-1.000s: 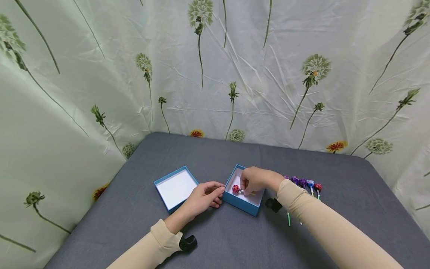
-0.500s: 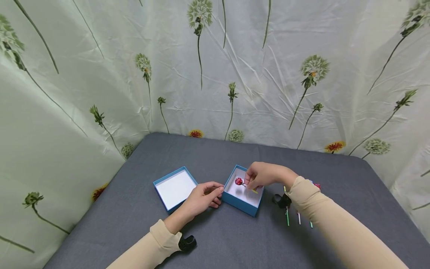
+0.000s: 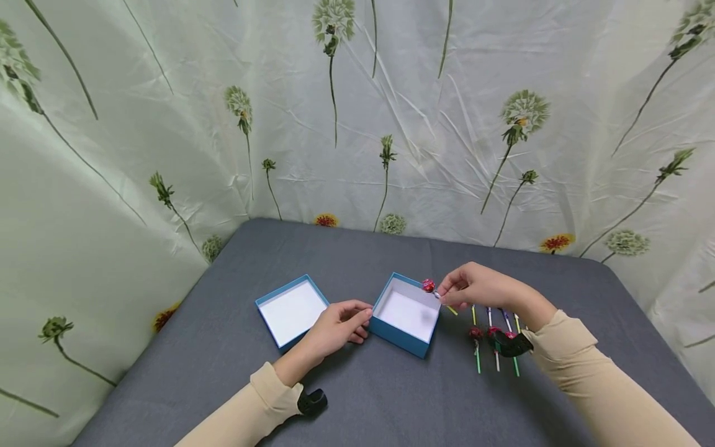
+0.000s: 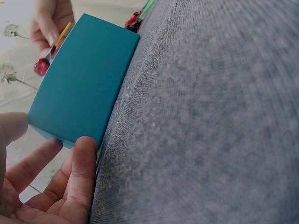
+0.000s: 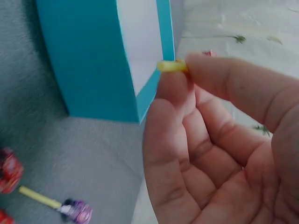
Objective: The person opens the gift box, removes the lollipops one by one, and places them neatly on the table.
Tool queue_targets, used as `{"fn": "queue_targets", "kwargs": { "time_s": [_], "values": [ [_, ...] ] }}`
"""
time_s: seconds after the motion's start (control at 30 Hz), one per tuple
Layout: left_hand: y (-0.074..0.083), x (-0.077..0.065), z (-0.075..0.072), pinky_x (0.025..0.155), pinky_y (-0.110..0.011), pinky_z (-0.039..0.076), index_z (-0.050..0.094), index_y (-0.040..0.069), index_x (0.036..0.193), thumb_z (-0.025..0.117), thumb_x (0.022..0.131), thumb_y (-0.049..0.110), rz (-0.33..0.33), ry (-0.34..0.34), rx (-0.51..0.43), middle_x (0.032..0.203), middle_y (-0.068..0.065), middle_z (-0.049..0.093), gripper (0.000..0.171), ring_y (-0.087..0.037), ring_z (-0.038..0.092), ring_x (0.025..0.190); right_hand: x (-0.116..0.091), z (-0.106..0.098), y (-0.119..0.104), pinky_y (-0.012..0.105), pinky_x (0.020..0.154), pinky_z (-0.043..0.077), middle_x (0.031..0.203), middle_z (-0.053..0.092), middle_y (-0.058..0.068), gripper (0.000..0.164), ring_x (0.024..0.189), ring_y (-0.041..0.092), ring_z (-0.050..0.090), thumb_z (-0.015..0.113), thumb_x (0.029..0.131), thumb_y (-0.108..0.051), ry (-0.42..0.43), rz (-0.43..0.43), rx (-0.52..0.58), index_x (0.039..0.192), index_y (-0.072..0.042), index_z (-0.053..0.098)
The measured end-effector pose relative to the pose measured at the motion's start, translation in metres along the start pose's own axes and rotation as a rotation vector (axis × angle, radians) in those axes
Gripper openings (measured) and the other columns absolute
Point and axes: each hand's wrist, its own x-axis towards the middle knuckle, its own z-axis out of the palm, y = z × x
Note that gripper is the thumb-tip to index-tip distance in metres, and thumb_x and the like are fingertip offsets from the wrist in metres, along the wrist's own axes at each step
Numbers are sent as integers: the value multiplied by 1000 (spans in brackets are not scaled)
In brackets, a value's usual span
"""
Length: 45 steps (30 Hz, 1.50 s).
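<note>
My right hand [image 3: 488, 290] pinches a lollipop [image 3: 428, 285] with a red wrapped head and a yellow stick, held over the right rim of a blue box [image 3: 398, 336]. In the right wrist view, the yellow stick's end [image 5: 170, 66] pokes out between thumb and fingers. The box has no lid on, and its white inside shows. At the box's left corner, my left hand [image 3: 335, 329] rests its fingertips against the wall. The left wrist view shows those fingers [image 4: 81, 172] touching the teal side near the cloth.
A shallow blue lid [image 3: 293, 311], white inside, lies left of the box. Right of the box lie several more lollipops [image 3: 475, 333] in rows, partly hidden by my right wrist. Grey cloth [image 3: 380, 397] covers the table; a flowered curtain [image 3: 413, 124] hangs behind.
My right hand has lifted the red lollipop from inside the box and carried it up and right to the rim. The left hand and the box have stayed put.
</note>
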Motion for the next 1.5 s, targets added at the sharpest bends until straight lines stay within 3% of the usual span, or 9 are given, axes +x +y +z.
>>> {"fn": "queue_targets", "kwargs": {
  "time_s": [0.2,0.37,0.5,0.63,0.97,1.23,1.5],
  "values": [
    [0,1,0,79,-33,67,72,4,132,64,110,30,-2,3,3,106,-15,72,35,-16,73,86,-33,-4,25,28,69,53,84,65,-1,28,78,12,59,70,104,-20,124,35,67,119,4,70],
    [0,2,1,79,-32,66,72,5,132,65,109,31,-4,-2,3,106,-14,73,35,-16,73,85,-69,-2,53,29,70,56,92,72,1,31,80,9,62,67,106,-20,219,69,64,123,6,69],
    [0,2,1,78,-33,66,72,4,132,65,109,30,-3,-7,1,105,-14,72,35,-16,72,84,-94,2,75,30,74,58,98,77,3,34,83,7,65,64,109,-22,249,127,70,124,7,68],
    [0,1,0,79,-33,66,72,4,132,65,110,30,-2,-13,3,105,-14,72,35,-15,72,84,-108,11,94,29,71,56,93,75,1,34,79,10,63,64,109,-25,273,207,100,122,7,68],
    [1,0,0,79,-33,67,72,4,132,65,109,30,-8,-5,8,105,-14,72,35,-16,72,85,-122,31,128,27,73,63,93,78,-1,36,81,8,70,68,106,-24,343,347,183,120,9,70],
    [-2,-1,0,78,-33,67,72,3,130,66,109,30,-2,-9,9,104,-15,72,35,-17,73,85,-119,44,144,25,69,62,88,77,-5,29,76,6,68,68,106,-18,327,354,226,113,10,71],
    [-1,1,0,79,-33,67,72,4,131,66,109,31,-1,-7,9,105,-15,72,35,-16,73,85,-111,47,145,27,65,61,81,74,-3,25,73,10,67,74,101,-18,396,405,204,108,6,71]
  ]
}}
